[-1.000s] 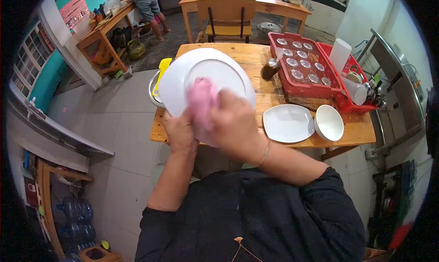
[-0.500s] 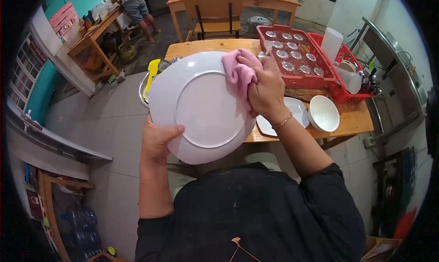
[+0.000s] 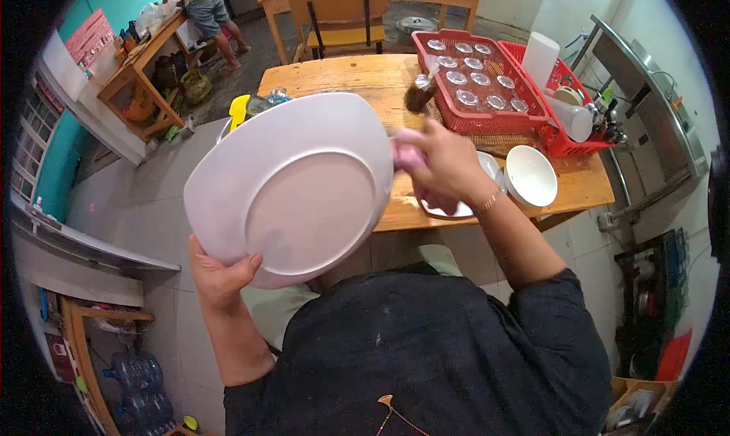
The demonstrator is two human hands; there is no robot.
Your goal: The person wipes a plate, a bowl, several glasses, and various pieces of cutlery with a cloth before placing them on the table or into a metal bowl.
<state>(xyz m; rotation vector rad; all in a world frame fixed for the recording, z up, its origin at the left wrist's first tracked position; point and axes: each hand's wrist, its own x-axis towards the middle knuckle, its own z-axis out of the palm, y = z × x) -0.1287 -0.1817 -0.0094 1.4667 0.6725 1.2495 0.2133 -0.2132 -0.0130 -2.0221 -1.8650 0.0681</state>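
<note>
A large white plate point(image 3: 312, 212) is held up before me, tilted, its underside with the raised ring toward me. My left hand point(image 3: 224, 275) grips its lower left edge, thumb on the underside. At the plate's right edge, my right hand point(image 3: 449, 162) is closed on a pink cloth point(image 3: 411, 151), somewhat blurred by motion. Part of the cloth is hidden behind the fingers. Beyond my right hand, a white bowl point(image 3: 531, 176) stands on the wooden table, beside a white dish point(image 3: 489, 166) partly covered by the hand.
On the table point(image 3: 334, 75), a red basket point(image 3: 494, 122) holds several upturned glasses. A second red basket point(image 3: 566, 147) contains utensils and plastic containers. A yellow utensil point(image 3: 239, 110) shows behind the plate. Another person point(image 3: 209, 18) stands at a far-left counter.
The plate has moved left and tilted more. My right hand with the pink cloth has shifted from the plate's upper right surface down to its right edge. The camera view has shifted slightly.
</note>
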